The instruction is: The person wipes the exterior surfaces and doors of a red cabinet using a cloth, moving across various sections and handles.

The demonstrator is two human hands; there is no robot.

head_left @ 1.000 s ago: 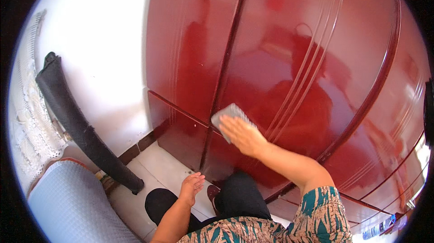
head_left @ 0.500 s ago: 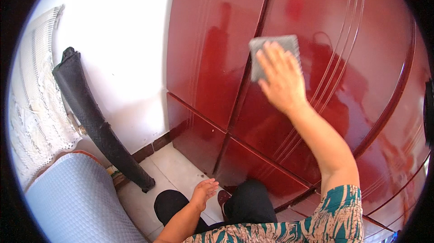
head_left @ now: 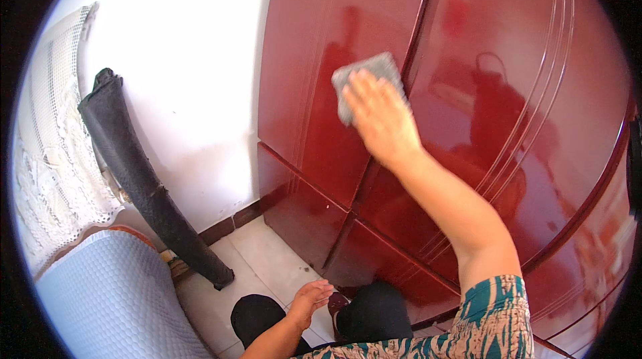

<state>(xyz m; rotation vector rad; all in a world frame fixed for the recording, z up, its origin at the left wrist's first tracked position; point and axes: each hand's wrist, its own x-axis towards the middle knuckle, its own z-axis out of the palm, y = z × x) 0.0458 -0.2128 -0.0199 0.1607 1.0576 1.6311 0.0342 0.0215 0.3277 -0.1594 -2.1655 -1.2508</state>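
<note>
- Your right hand point(head_left: 386, 117) is lying flat over a grey cloth point(head_left: 383, 65), its fingers extended and not visibly clamping it; the flat palm is probably spreading pressure evenly.
- The cloth is sitting against the leftmost upper door point(head_left: 294, 78) of the red cabinet point(head_left: 468, 138), beside that door's right edge; your hand is likely what is holding it up on this upright face.
- Your right arm point(head_left: 461, 208) is stretching across the neighbouring door, seemingly to reach that far.
- Your left hand point(head_left: 311, 302) is hovering between your knees point(head_left: 257, 315), fingers close together, with nothing visible in it; it is perhaps helping your balance.
- A long black roll point(head_left: 137, 165) is slanting beside the white wall point(head_left: 194, 58), its lower end reaching the floor point(head_left: 257, 245); the wall is presumably propping it.
</note>
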